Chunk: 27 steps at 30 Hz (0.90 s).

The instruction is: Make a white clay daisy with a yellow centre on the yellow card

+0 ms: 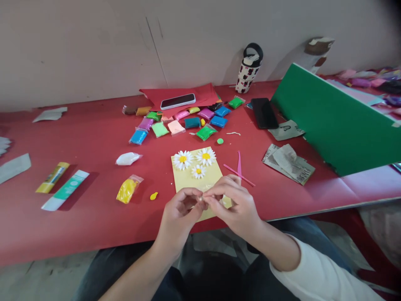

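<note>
My left hand (179,214) and my right hand (238,205) meet over the lower part of a pale yellow card (181,180). Both are closed in a pinch, fingertips together, on a small whitish piece of clay (201,199) that the fingers mostly cover. Three white-petalled daisies with yellow centres lie on the card: a left daisy (183,159), a right daisy (206,156) and a smaller daisy (198,171) below them. Pink modelling tools (239,167) lie crossed just right of the card. A small yellow clay lump (153,196) sits left of my left hand.
Left on the red table (103,167) are a yellow clay packet (128,190), a white clay packet (128,158) and two tubes (65,190). Several coloured clay packets (206,133), a phone (178,101) and a tumbler (248,71) stand behind. A green board (338,125) leans at right.
</note>
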Motion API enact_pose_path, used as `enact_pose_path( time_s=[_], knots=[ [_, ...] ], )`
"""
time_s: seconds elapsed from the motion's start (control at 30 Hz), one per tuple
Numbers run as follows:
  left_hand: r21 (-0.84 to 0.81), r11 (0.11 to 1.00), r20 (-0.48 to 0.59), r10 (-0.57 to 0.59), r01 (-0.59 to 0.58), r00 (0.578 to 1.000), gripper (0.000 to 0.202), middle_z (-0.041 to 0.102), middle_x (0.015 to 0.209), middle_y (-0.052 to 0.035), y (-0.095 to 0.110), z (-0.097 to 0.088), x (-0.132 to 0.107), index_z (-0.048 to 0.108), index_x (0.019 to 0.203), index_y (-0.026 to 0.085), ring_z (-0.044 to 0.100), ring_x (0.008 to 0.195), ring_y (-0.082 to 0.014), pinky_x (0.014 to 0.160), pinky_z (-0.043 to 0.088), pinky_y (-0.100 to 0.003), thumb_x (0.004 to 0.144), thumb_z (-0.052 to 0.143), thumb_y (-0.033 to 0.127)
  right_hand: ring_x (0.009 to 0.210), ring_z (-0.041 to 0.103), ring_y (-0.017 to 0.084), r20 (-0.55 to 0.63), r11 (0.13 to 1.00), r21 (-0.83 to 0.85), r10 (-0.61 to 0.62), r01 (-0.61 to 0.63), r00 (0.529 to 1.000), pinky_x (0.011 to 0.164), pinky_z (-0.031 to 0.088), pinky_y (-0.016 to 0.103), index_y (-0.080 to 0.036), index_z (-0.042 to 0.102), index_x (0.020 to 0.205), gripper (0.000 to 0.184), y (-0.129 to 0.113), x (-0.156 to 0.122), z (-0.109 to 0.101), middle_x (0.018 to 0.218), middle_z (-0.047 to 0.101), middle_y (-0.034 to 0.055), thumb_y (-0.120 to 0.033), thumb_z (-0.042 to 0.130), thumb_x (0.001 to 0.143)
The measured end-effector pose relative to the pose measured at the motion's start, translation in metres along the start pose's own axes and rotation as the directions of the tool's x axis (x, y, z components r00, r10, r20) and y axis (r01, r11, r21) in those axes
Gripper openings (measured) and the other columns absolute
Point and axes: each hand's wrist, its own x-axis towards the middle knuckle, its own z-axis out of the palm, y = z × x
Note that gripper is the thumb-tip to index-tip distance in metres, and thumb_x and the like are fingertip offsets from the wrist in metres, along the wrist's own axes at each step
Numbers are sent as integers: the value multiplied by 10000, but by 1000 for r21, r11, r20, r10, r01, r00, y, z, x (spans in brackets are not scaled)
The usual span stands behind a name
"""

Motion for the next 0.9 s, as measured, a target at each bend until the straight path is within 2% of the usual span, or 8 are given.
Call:
enact_pose_path(
  time_s=[0.13, 0.23, 0.3, 0.43, 0.6, 0.73, 0.9],
  knots=[
    [-77, 995, -63, -65, 60, 996, 117, 715, 781, 18, 0, -1, -1, 707, 777, 211, 693, 781, -103, 743, 574, -172, 739, 788, 287, 654, 620, 128, 4, 999, -29, -27, 28, 1000, 762, 388, 366, -249, 675, 819, 91, 0, 1, -1, 723, 684, -39, -190, 628, 868],
    [-126, 987, -80, -114, 103, 990, 134, 746, 797, 5, 1, -2, -1, 734, 780, 210, 716, 809, -126, 806, 589, -211, 733, 794, 320, 648, 615, 123, -10, 998, -60, -37, 36, 999, 762, 383, 361, -252, 702, 844, 94, 0, 2, -2, 723, 690, -39, -194, 634, 875],
    [-126, 988, -101, -104, 91, 990, 125, 754, 811, 7, 0, -1, -2, 742, 796, 215, 719, 824, -123, 831, 588, -216, 742, 788, 319, 638, 606, 118, -27, 993, -101, -70, 67, 997, 754, 377, 356, -253, 721, 860, 98, 1, 2, -2, 706, 684, -39, -202, 638, 878],
    [-58, 998, -145, -27, 19, 989, 99, 745, 806, 32, -3, -1, -1, 729, 792, 226, 709, 821, -107, 818, 590, -201, 762, 771, 310, 631, 599, 110, -16, 990, -99, -103, 101, 995, 745, 373, 347, -233, 738, 878, 109, 1, 1, -1, 679, 664, -32, -197, 634, 884],
    [104, 994, -150, 45, -29, 988, 116, 718, 795, 45, -4, -4, -4, 711, 797, 233, 696, 801, -104, 787, 590, -195, 803, 721, 348, 632, 589, 108, 23, 998, -60, -4, 5, 1000, 763, 372, 349, -234, 716, 841, 85, 1, 0, 1, 690, 662, -40, -182, 650, 855],
    [257, 965, -125, 88, -53, 988, 148, 696, 761, 39, 0, -2, -7, 693, 777, 222, 676, 772, -93, 744, 562, -150, 845, 664, 350, 629, 585, 104, 24, 996, -83, 13, -11, 1000, 776, 353, 350, -211, 659, 750, 110, 0, 1, 1, 674, 648, -50, -151, 615, 830],
    [189, 982, -77, 34, -19, 996, 221, 669, 754, 25, 0, 0, -4, 676, 784, 207, 655, 747, -102, 776, 572, -201, 886, 595, 386, 654, 598, 103, 48, 998, -57, 42, -39, 998, 777, 349, 341, -215, 658, 761, 126, -1, 2, -1, 691, 661, -54, -147, 588, 841]
  ],
)
